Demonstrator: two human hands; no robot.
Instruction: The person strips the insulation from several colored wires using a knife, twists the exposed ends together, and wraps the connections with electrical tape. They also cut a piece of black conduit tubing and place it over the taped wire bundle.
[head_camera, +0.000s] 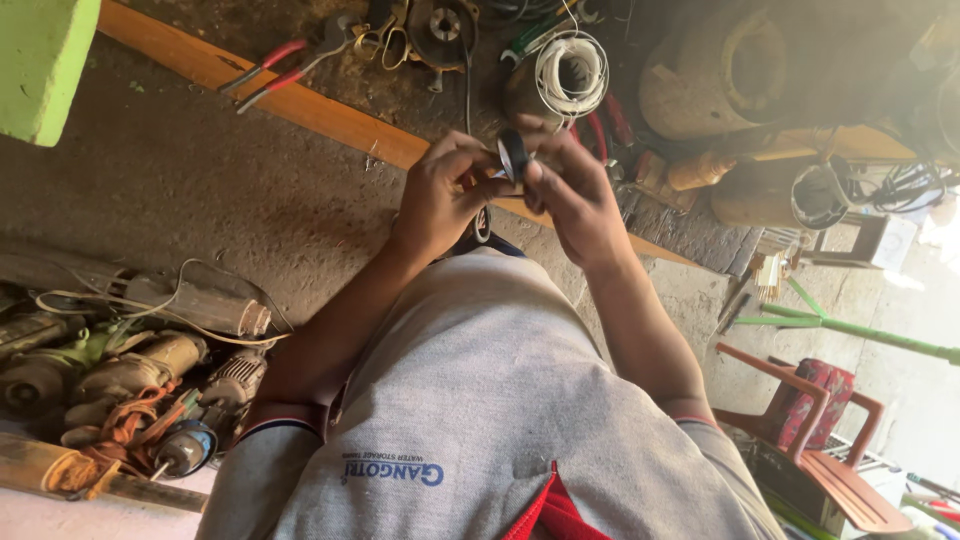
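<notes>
Dusty counter (200, 190) edged by an orange wooden strip, a heap of old motors (130, 380) at one side. Farther along — a coil of white wire (571, 72) and red-handled pliers (290, 62). Left hand (440, 195) and right hand (575, 195) raised together above the edge, fingers curled shut on a small roll of black tape (513, 155) — pinched between both.

Blue printed label (393, 471) on the grey shirt's (480, 400) front.
</notes>
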